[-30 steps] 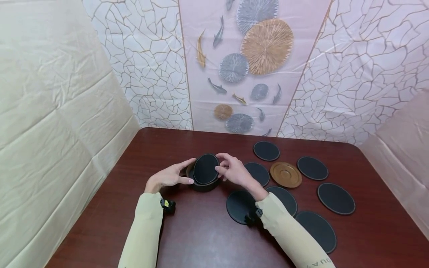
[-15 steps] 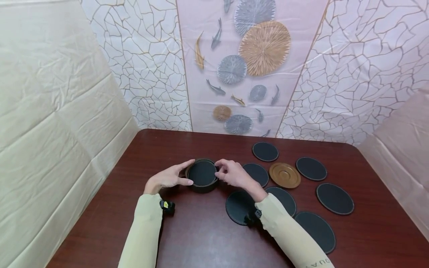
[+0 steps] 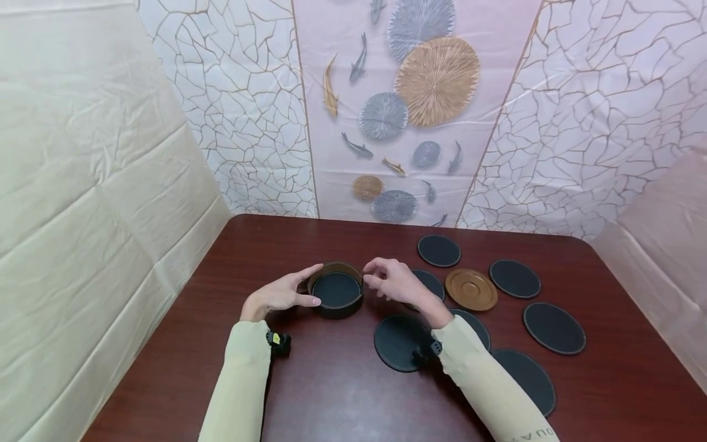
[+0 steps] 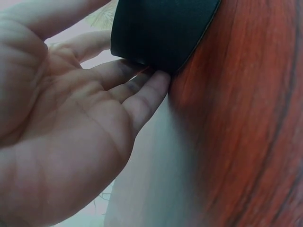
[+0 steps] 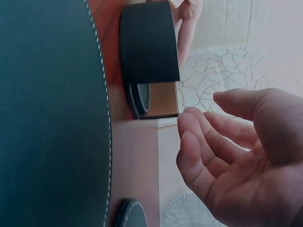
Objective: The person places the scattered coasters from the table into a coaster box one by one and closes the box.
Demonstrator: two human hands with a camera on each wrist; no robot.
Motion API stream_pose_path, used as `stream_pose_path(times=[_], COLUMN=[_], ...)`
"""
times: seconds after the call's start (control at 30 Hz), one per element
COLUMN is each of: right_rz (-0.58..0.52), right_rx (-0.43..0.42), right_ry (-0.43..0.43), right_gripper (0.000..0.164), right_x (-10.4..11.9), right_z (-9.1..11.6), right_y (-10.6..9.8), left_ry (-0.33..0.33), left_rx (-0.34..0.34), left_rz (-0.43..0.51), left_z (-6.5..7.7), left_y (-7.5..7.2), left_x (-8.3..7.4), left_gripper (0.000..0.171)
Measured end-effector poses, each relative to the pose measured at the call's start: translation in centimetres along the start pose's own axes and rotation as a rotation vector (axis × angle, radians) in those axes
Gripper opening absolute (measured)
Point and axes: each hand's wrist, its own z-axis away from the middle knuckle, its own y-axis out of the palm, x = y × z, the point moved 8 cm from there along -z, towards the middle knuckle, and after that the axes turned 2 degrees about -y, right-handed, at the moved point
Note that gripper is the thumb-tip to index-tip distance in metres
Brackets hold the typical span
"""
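A round black coaster holder (image 3: 338,312) with a brown inner wall stands on the table. One black coaster (image 3: 336,288) lies flat inside it, below the rim. My left hand (image 3: 278,291) grips the holder's left side, its thumb at the front and fingers behind. In the left wrist view, those fingertips touch the holder's black outer wall (image 4: 163,30). Just right of the holder, my right hand (image 3: 397,283) has loosely bent fingers and nothing in them. The right wrist view shows a gap in the holder's wall, with the coaster's edge (image 5: 143,99) visible through it.
Several black coasters lie spread over the right side of the table (image 3: 320,380), one of them (image 3: 402,344) under my right wrist. Among them is a brown ridged disc (image 3: 471,289). A patterned cloth (image 3: 254,123) hangs behind the table's back edge.
The coaster, first tilted in my right fingers over the holder, has gone flat and dropped down inside. My right hand has let go and drawn back slightly right. The left hand keeps its place.
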Motion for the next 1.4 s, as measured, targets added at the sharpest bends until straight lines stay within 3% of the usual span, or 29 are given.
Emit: stream_pose_path(times=[0.53,1.0,1.4], right_rz=[0.143,0.386,0.420], right_rx=[0.080,0.000,-0.109], right_ry=[-0.032,-0.049,0.061], right_gripper=[0.033,0.031,0.033], right_x=[-2.2,-3.7,-6.8], right_z=[1.1,1.1,1.4], right_y=[-3.6,-8.1,-11.5], left_ry=[-0.017,-0.020,-0.010], left_rx=[-0.019,-0.025,-0.018], left_rz=[0.023,0.067,0.046], left_z=[0.1,0.6,0.3], left_y=[-0.2,-0.3,-0.1], left_x=[0.4,0.5,0.3], left_gripper=[0.086,0.085,0.084])
